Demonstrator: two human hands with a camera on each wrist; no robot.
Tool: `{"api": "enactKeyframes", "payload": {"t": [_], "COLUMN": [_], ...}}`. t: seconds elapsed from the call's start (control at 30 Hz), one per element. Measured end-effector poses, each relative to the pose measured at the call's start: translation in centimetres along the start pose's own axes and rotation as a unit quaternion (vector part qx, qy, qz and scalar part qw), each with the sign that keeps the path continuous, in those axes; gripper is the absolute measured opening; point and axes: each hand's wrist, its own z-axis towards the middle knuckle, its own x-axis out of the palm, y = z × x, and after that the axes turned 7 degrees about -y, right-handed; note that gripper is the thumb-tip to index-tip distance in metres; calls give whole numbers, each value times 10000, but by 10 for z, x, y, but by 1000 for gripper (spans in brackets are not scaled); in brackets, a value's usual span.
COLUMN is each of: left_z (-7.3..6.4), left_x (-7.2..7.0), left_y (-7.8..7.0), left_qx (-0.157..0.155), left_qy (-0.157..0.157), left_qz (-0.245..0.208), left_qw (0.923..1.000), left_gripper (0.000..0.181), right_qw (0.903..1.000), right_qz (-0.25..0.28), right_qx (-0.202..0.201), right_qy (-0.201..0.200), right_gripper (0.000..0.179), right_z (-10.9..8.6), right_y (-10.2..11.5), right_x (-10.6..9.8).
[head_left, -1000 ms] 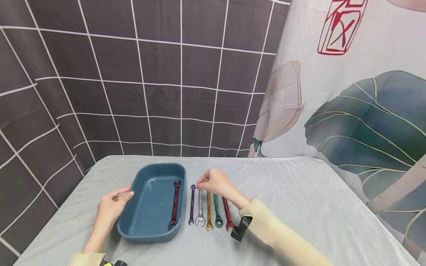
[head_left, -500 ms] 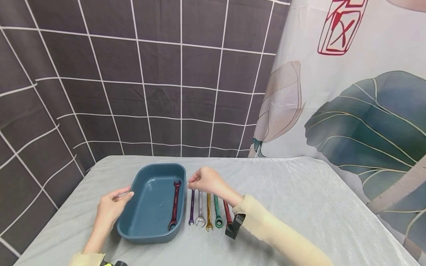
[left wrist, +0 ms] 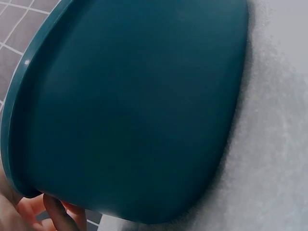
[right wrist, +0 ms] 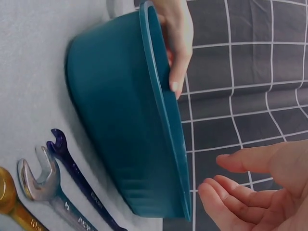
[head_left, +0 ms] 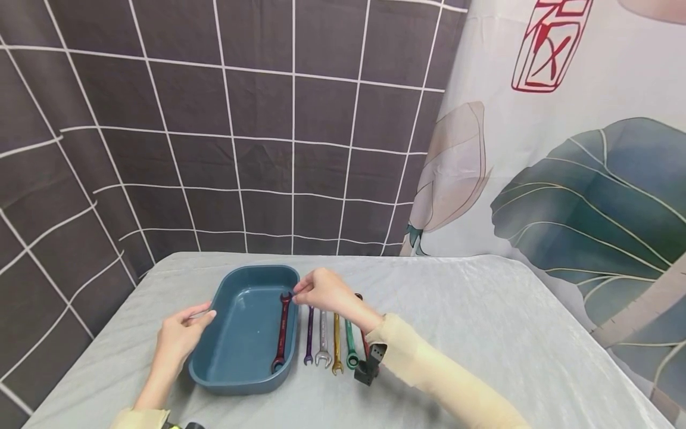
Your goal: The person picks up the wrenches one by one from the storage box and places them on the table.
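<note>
My left hand (head_left: 179, 336) holds the left rim of a blue plastic basin (head_left: 236, 339). Its thumb lies over the rim and its fingers sit under it outside, as the left wrist view shows of the fingers (left wrist: 57, 211). A dark red wrench (head_left: 282, 333) lies inside along the basin's right wall. Over the right rim, close to that wrench's upper end, hovers my right hand (head_left: 329, 296). Thumb and fingers stand apart with nothing between them in the right wrist view. Beside the basin lie a purple wrench (head_left: 309, 339) and a silver wrench (head_left: 323, 342).
Farther right in the same row are a gold wrench (head_left: 336, 345), a green wrench (head_left: 350, 345) and a red wrench (head_left: 365, 341), the last partly covered by my right wrist. A grey cloth covers the table (head_left: 455, 310). A dark gridded curtain (head_left: 257, 161) hangs behind.
My right hand has moved left, from above the upper ends of the purple and silver wrenches to the basin's right rim. The left hand and the wrenches have stayed put.
</note>
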Motion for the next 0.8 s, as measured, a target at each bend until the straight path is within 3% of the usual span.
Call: {"api": "enactKeyframes", "payload": {"t": [0.33,0.8], "left_z": [0,0], "left_x": [0,0], "left_y": [1,-1], "left_qx": [-81,-83], "left_qy": [36,89], "left_qz": [3,-51], "left_qw": [10000,9999], "left_gripper": [44,44], "right_qw": [9996,9970], "right_qz": [84,-640], "right_qx": [-88,-216], "right_qy": [256,387], "right_gripper": [14,30], "right_z": [3,8], "right_y": [8,21], "right_x": [17,34]}}
